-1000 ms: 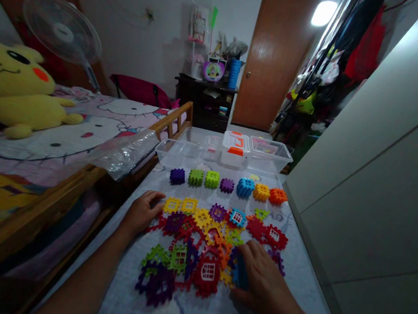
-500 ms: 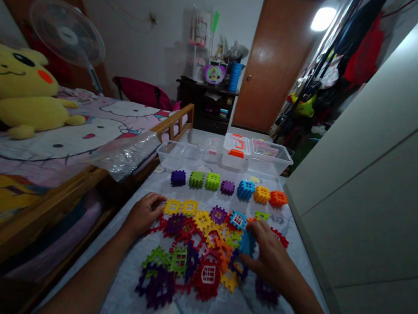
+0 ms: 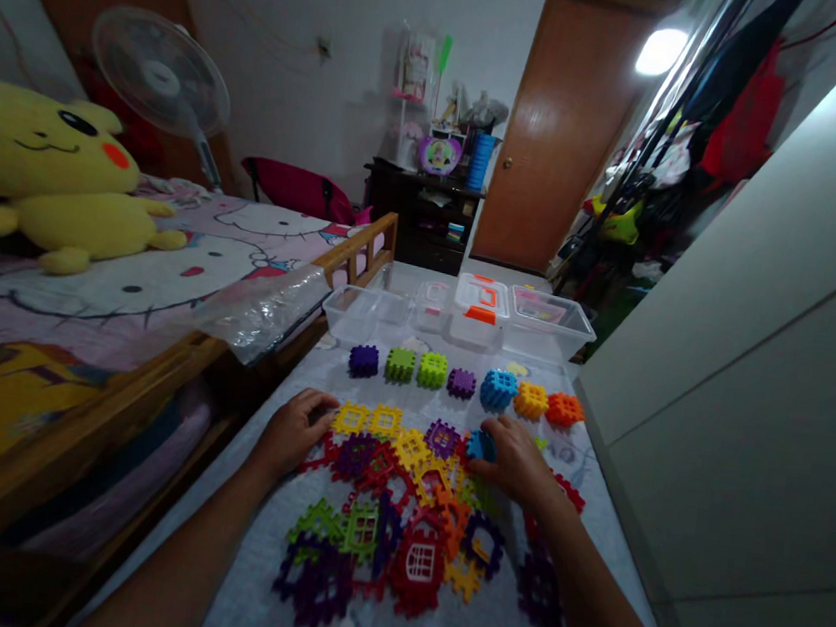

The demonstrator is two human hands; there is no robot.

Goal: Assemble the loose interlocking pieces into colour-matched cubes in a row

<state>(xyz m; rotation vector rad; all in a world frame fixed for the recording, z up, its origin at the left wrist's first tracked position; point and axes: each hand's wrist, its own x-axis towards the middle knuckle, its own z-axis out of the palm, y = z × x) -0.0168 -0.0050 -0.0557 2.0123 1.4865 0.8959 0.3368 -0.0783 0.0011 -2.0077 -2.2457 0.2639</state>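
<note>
A heap of flat, toothed plastic tiles in red, purple, yellow, green and orange lies on the pale table. My right hand is over the heap's far right side, fingers closed on a blue tile. My left hand rests at the heap's left edge, fingers curled beside a yellow tile; nothing shows inside them. Behind the heap stands a row of several small assembled cubes, from purple on the left to orange on the right.
Clear plastic boxes and a white case with orange clasps stand at the table's far end. A bed with a wooden rail, a yellow plush toy and a fan is on the left. A white cabinet borders the right.
My right hand has carried the blue tile from the near right of the heap to its far side, close to the row of cubes. The left hand has stayed put.
</note>
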